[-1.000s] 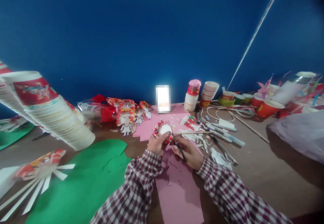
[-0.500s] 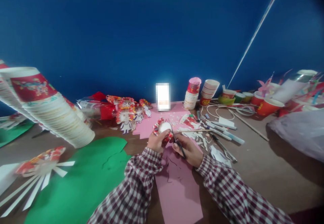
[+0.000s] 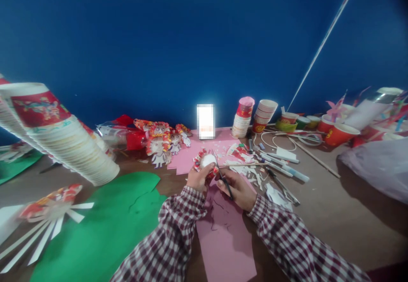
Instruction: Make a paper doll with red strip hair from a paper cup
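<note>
Pinched in my left hand (image 3: 198, 177) is a small red-and-white paper cutout (image 3: 208, 160) with a round white middle. My right hand (image 3: 239, 188) is closed round the dark handles of a pair of scissors (image 3: 225, 183). The scissor blades point up and away, close against the right edge of the cutout. Whether paper lies between the blades I cannot tell. Below both hands lies a pink paper sheet (image 3: 228, 252) with dark pen lines. Paper scraps (image 3: 251, 173) are scattered just beyond my right hand.
A tall leaning stack of paper cups (image 3: 76, 141) and a green paper sheet (image 3: 95, 226) are on the left. Paper figures (image 3: 159, 146) stand beyond. Pens (image 3: 282, 167), a thin stick (image 3: 315, 158), orange cups (image 3: 341, 134) and a plastic bag (image 3: 379, 167) lie on the right.
The view has shifted very slightly. Both hands, the cutout and the scissors keep almost the same places, with no clear change in grip.
</note>
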A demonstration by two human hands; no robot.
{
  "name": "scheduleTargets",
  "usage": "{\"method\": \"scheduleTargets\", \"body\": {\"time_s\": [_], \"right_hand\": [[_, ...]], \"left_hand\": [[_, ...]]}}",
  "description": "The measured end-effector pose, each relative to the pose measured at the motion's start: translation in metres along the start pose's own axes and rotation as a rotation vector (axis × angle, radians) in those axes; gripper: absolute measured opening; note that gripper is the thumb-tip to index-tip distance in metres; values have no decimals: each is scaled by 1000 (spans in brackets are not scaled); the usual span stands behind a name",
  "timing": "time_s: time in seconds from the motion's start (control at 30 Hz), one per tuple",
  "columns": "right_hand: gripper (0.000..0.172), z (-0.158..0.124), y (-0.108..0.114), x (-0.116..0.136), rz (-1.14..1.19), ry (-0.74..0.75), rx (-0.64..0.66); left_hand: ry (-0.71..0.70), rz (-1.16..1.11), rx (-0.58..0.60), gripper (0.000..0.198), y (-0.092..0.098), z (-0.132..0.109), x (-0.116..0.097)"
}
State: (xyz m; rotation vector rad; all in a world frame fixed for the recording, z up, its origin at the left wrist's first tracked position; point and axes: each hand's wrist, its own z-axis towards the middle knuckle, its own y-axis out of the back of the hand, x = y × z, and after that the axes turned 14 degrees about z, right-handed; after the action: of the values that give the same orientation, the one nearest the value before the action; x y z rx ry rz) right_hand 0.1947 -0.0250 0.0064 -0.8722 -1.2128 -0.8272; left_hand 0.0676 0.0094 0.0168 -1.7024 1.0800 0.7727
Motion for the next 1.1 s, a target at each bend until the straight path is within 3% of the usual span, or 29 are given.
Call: {"method": "scheduleTargets", "body": {"time_s": [0.27, 0.6, 1.1], "right_hand": [[25, 1, 0, 0, -55, 49, -19], [27, 1, -2, 2, -24, 39, -28], [24, 1, -3, 3, -64, 79, -60]], "left_hand": [[-52, -34, 14, 39, 1, 2, 4], [13, 3, -44, 33, -1, 0, 2], [-31, -1, 23, 33, 2, 1, 9]]}}
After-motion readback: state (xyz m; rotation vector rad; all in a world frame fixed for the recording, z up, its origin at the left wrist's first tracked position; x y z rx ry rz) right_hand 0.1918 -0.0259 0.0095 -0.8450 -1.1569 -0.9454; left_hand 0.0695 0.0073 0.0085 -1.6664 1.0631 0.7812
